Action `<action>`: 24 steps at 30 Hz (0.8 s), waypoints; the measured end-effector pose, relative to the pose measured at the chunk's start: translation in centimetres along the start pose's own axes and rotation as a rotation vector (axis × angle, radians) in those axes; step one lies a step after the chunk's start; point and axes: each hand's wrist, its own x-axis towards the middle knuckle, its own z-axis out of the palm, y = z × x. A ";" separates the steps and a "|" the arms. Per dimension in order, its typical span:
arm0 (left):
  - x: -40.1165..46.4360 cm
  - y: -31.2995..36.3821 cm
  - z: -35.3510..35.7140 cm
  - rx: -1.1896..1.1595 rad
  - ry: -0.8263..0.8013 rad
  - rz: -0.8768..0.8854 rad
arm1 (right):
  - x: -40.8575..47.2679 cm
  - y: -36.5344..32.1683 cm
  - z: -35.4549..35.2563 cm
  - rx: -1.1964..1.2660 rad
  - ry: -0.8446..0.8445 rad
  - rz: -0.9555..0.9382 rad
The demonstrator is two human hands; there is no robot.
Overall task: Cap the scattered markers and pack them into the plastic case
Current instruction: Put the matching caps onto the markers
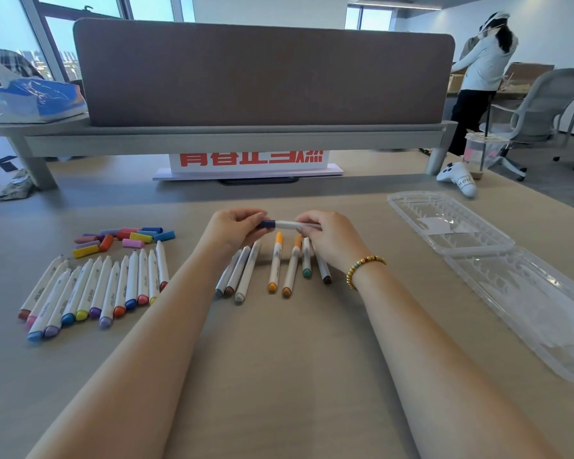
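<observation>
While both hands meet just above the middle of the frame, a white marker (290, 224) lies level between them, above the table: the left hand (234, 230) pinches its dark blue cap (267, 224) and the right hand (332, 238) grips the white barrel. Just below the hands, seven finished markers (272, 268) lie side by side on the tabletop (279, 342), pointing away from the person. Toward the left of the frame a longer row of uncapped markers (93, 289) fans out, with a heap of loose coloured caps (126, 238) just above it. At the right, well apart from the hands, the clear plastic case (497, 260) lies opened flat, both halves showing. A beaded bracelet (362, 268) circles the right wrist. Higher up stand a grey desk divider (262, 74), a red-lettered sign (251, 160) under it, and a white game controller (458, 178) at upper right
</observation>
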 end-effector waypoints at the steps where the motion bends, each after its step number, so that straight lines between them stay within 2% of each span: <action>1: 0.0 0.0 0.1 -0.006 0.016 -0.033 | 0.0 0.0 0.0 0.003 0.002 0.002; 6: -0.2 0.5 0.3 -0.197 -0.048 -0.131 | 0.0 0.3 -0.4 0.019 0.041 -0.002; 14: 0.1 -0.1 0.4 0.157 0.021 -0.019 | 0.0 0.7 -0.5 0.063 0.050 0.019; 24: 0.5 -0.2 2.2 0.197 0.104 0.097 | -0.1 0.0 -1.0 0.052 0.086 0.034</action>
